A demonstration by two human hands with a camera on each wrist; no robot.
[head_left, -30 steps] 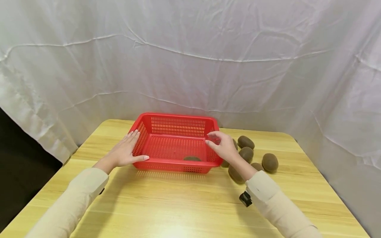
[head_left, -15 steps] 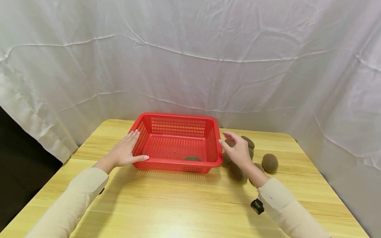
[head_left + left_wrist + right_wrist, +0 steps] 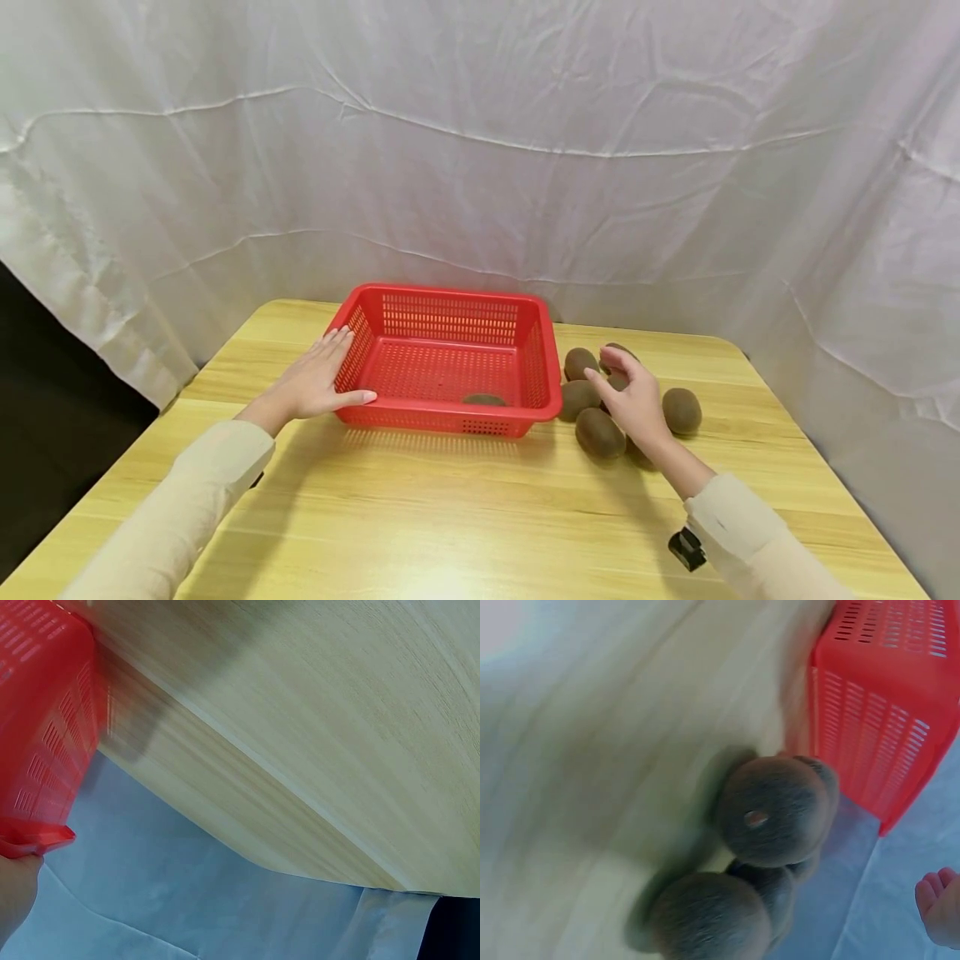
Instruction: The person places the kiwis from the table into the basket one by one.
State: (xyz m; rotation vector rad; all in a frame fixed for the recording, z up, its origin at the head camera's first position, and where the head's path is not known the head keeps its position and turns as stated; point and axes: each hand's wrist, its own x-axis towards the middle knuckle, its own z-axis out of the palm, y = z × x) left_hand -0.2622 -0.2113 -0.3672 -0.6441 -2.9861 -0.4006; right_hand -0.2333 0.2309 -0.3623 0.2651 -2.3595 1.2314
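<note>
A red slotted plastic basket [image 3: 442, 417] stands at the middle of the table's far half, with one kiwi [image 3: 484, 400] on its floor near the front wall. My left hand [image 3: 311, 379] rests on the basket's left rim, fingers straight and thumb along the front corner. Over a cluster of brown kiwis [image 3: 600, 433] right of the basket, my right hand [image 3: 633, 400] hovers with thumb and fingers apart and nothing between them. It partly hides several of them. In the right wrist view, kiwis [image 3: 772, 810] sit close together beside the basket [image 3: 885, 735].
One kiwi [image 3: 682, 411] lies apart, right of the cluster. The wooden table [image 3: 420, 517] has its far edge just behind the basket, and a white curtain [image 3: 480, 167] hangs beyond it. A black wrist device [image 3: 686, 548] is under the right sleeve.
My right hand has moved from over the basket's right side rightward and slightly nearer, to above the kiwis. My left hand and the basket have stayed in place.
</note>
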